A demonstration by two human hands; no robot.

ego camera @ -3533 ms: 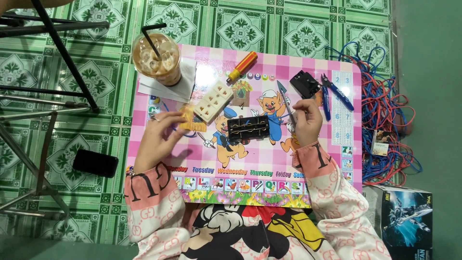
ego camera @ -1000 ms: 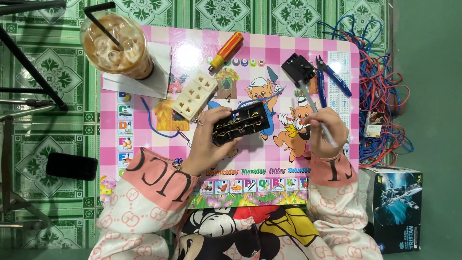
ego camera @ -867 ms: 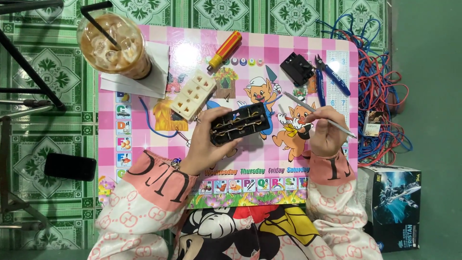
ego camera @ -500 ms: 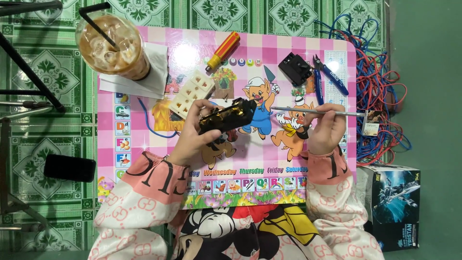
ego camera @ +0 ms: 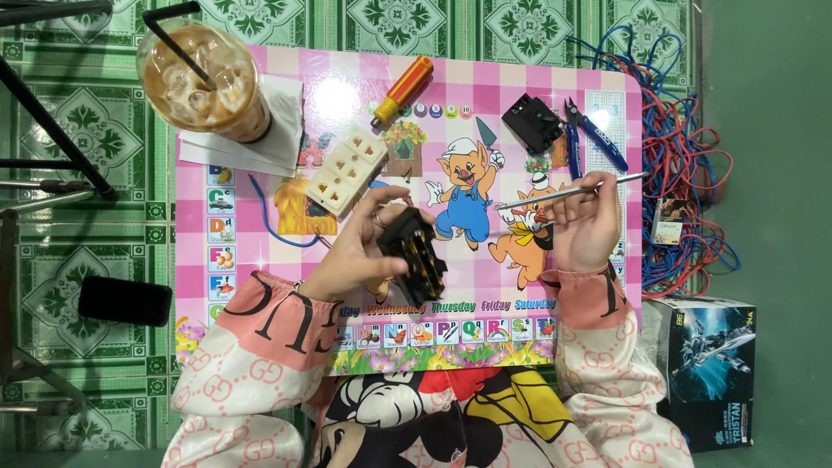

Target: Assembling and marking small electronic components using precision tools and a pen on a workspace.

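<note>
Glossy pink table (ego camera: 260, 260), ribbed black holder (ego camera: 414, 253), slim metal tweezers (ego camera: 572, 191)

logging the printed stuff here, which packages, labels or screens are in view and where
Boxed model kit: on the floor right of the table, rectangular, dark blue with a pale jet picture.
Small card: among the red and blue wires, tan with dark print.
Phone: on the floor at left, flat, black, screen dark.

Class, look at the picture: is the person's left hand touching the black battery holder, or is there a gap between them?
Touching. The head view shows the left hand wrapped around the black battery holder, fingers pressed against its side and lifting it tilted above the pink table.
</note>
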